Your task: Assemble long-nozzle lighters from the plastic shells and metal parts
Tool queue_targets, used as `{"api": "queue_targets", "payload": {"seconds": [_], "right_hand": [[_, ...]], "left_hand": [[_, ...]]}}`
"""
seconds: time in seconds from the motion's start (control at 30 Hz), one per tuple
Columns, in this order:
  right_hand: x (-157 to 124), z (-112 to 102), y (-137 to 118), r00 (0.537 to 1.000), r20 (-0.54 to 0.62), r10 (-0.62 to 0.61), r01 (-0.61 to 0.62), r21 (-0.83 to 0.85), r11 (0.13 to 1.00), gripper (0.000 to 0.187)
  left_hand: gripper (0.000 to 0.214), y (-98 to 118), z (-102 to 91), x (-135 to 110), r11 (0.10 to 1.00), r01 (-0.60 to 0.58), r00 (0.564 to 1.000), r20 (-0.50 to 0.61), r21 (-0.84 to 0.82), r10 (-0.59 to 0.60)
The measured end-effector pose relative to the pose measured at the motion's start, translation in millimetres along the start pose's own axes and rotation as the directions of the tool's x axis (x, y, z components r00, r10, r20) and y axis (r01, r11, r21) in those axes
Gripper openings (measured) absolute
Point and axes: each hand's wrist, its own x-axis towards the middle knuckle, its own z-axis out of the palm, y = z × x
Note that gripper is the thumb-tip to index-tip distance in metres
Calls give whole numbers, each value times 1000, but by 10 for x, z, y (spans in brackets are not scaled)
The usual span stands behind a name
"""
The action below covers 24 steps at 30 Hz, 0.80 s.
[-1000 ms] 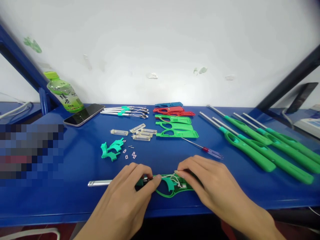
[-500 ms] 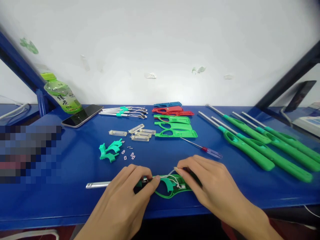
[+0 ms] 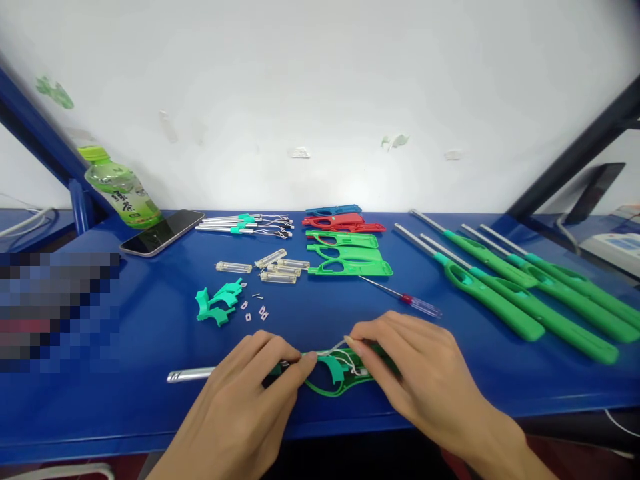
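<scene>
An opened green lighter casing lies at the table's front edge, its metal tube pointing left. My left hand is closed around the casing where the tube joins it; thumb and fingers press at its upper edge. Between the thumb and fingertips of my right hand is a thin whitish tube, drawn up slightly above the casing. A teal trigger sits inside the finger loop, with white wires beside it. My right hand covers the casing's handle end.
Beyond my hands lie teal triggers, clear fuel tanks, a screwdriver, metal tubes with wires and green shells. Several assembled green lighters are at right. A phone and bottle stand back left.
The view has shifted very slightly. My hands keep nearly the same grip, and the right fingertips with the thin tube sit a touch lower and further left.
</scene>
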Motion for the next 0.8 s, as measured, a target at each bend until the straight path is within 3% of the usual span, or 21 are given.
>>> {"api": "queue_targets", "payload": {"seconds": [0.53,0.8], "right_hand": [[183,-33,-71,996,-72,-44,48,57,997,9],[79,-41,17,999,42,13,-16,75,997,4]], "left_hand": [[41,-15,29,-43,999,7,1000,-12,47,-7],[39,-7,37,-41,999,10,1000,-13,49,-9]]}}
